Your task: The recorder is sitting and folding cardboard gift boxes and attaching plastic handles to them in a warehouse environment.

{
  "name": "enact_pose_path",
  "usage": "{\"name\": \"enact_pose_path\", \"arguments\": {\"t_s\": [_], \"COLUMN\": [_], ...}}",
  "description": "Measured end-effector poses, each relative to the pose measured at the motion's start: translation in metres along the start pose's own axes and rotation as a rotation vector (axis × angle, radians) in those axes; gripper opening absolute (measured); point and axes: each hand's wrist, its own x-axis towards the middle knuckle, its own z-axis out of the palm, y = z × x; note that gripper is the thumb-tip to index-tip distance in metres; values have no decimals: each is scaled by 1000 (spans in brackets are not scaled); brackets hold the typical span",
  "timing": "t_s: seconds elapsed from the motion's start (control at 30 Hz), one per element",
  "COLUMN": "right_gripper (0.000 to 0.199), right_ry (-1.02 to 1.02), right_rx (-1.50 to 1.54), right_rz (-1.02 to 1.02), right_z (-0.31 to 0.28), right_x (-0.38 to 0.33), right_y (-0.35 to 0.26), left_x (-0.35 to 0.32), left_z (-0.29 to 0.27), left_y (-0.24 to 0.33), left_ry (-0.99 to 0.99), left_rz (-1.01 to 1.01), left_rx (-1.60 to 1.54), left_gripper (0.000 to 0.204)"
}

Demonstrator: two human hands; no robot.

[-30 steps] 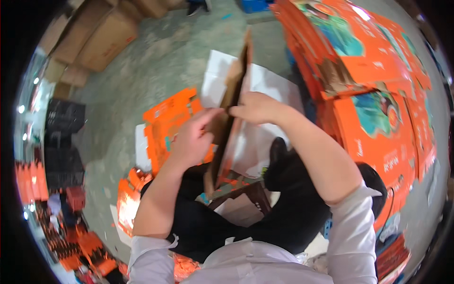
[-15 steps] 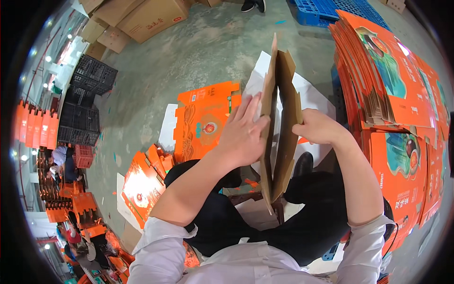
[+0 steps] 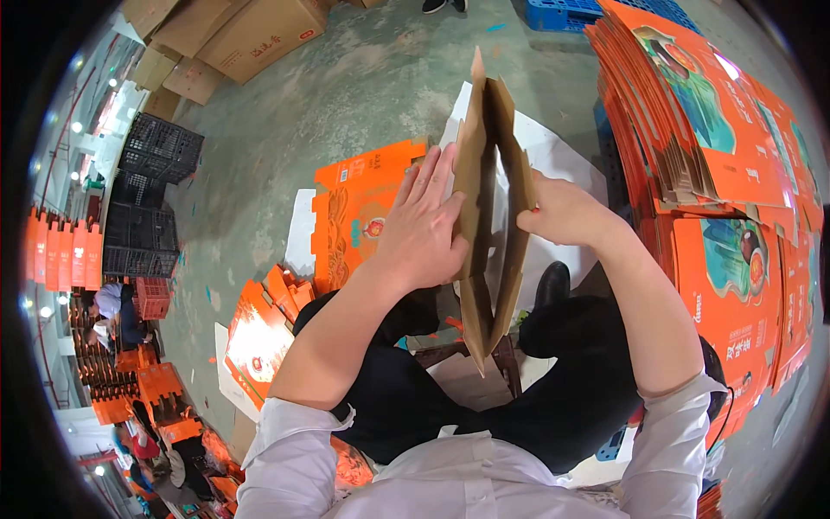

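Note:
A half-opened cardboard box (image 3: 511,246) stands upright between my hands. Its bare brown inner sides show, with a narrow gap between its two long panels. Against the outside of the left panel lies my left hand (image 3: 424,225), fingers stretched and spread, thumb close to the edge. My right hand (image 3: 562,208) pinches the right panel, thumb on the near edge and the other fingers hidden behind it. Beyond my left hand, a flat orange printed carton (image 3: 346,216) rests on white sheet material. White sheets (image 3: 562,164) also lie under and behind the box.
A tall stack of flat orange cartons (image 3: 735,285) rises at my right, beside a blue pallet (image 3: 566,16). More orange cartons (image 3: 259,337) lie near my left knee. Black crates (image 3: 143,195) and brown boxes (image 3: 251,39) stand farther left. Other people (image 3: 125,307) sit at the far left.
The box and both hands have shifted slightly left in the picture, and the gap between its panels looks a little wider. My right hand still grips its panel.

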Motion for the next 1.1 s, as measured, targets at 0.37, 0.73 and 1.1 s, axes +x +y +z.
{"name": "enact_pose_path", "arguments": {"t_s": [0.37,0.73,1.1], "right_gripper": [52,56,52], "right_ry": [563,789,653], "right_rx": [115,156,413], "right_rz": [-98,94,-129], "right_z": [0,-18,3], "right_x": [37,55,74], "right_y": [74,72,57], "left_x": [-2,-14,-7], "left_z": [-1,-4,-13], "left_y": [-4,6,36], "left_ry": [-236,-307,46], "left_rz": [-102,108,301], "left_rx": [-445,-673,-53], "left_gripper": [65,74,54]}}
